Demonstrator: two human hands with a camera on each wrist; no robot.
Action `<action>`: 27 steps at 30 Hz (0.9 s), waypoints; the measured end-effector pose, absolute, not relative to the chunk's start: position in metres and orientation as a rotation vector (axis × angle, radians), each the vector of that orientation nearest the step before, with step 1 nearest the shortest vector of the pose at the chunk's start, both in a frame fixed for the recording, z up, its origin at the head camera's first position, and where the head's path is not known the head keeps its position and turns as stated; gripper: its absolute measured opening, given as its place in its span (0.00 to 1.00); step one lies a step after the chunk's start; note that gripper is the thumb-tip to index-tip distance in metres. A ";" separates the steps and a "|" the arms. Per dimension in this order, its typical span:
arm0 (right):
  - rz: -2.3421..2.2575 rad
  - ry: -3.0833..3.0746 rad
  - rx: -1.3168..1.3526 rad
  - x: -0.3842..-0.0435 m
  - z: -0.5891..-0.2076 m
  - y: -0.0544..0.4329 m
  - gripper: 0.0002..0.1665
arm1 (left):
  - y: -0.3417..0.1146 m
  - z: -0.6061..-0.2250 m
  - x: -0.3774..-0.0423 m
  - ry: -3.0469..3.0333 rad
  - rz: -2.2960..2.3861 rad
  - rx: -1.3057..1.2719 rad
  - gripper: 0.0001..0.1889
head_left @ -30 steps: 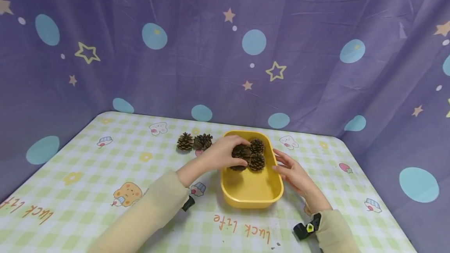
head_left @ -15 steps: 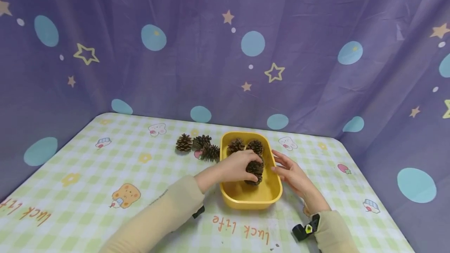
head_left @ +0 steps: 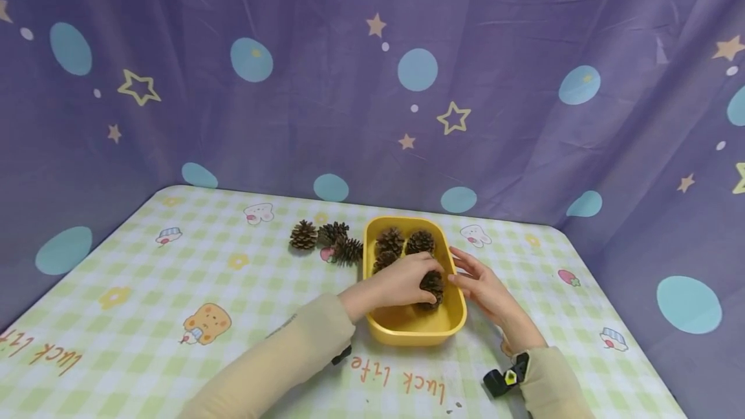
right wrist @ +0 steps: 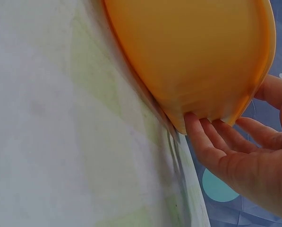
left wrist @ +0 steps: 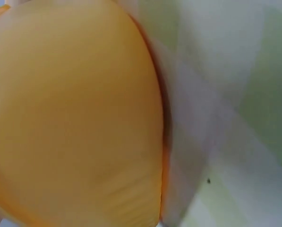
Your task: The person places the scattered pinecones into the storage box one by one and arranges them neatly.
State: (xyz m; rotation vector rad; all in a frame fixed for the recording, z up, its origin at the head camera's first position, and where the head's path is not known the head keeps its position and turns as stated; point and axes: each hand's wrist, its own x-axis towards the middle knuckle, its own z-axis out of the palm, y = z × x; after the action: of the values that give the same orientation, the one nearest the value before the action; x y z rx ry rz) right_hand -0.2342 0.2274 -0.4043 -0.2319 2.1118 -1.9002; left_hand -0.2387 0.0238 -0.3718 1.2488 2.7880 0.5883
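In the head view my left hand [head_left: 404,281] reaches into a yellow plastic tub [head_left: 407,338] and grips a brown pine cone [head_left: 432,288] near the tub's right wall. Behind that hand, more pine cones [head_left: 420,242] sit at the far end of the tub, one partly hidden by the fingers. My right hand [head_left: 485,284] rests its fingers against the tub's right outer side, the thumb at the rim. The right wrist view shows these fingertips [right wrist: 192,118] touching the wall. Only the tub wall [left wrist: 79,118] and cloth fill the left wrist view; the left hand's grip is hidden there.
Three loose pine cones [head_left: 333,234] lie close together on the table just left of the tub. A green-and-white checked cloth [head_left: 262,290] covers the table. A purple curtain [head_left: 326,115] hangs behind it.
My left hand has moved toward the near right inside the tub with the pine cone, uncovering other cones at the far left. The right hand stays at the tub's side.
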 end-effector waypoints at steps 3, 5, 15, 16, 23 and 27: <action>-1.898 2.114 -0.240 -0.234 -0.404 0.228 0.39 | 0.028 -0.374 -0.240 2.810 0.610 1.198 0.24; -1.894 2.113 -0.246 -0.233 -0.404 0.228 0.39 | 0.031 -0.375 -0.241 2.824 0.614 1.171 0.24; -1.883 2.110 -0.248 -0.234 -0.403 0.228 0.39 | 0.029 -0.376 -0.239 2.837 0.615 1.171 0.27; -1.884 2.111 -0.243 -0.234 -0.403 0.228 0.39 | 0.028 -0.375 -0.239 2.833 0.615 1.179 0.27; -1.891 2.117 -0.221 -0.234 -0.404 0.227 0.39 | 0.019 -0.372 -0.236 2.802 0.600 1.193 0.28; -1.895 2.114 -0.227 -0.234 -0.405 0.227 0.38 | 0.013 -0.370 -0.236 2.803 0.602 1.204 0.27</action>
State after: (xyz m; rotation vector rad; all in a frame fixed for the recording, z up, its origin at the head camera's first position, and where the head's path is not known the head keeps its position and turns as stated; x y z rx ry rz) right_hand -0.2345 0.2268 -0.4046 -0.2267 2.1136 -1.8949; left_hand -0.2357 0.0133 -0.3699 1.2043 2.8031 0.6016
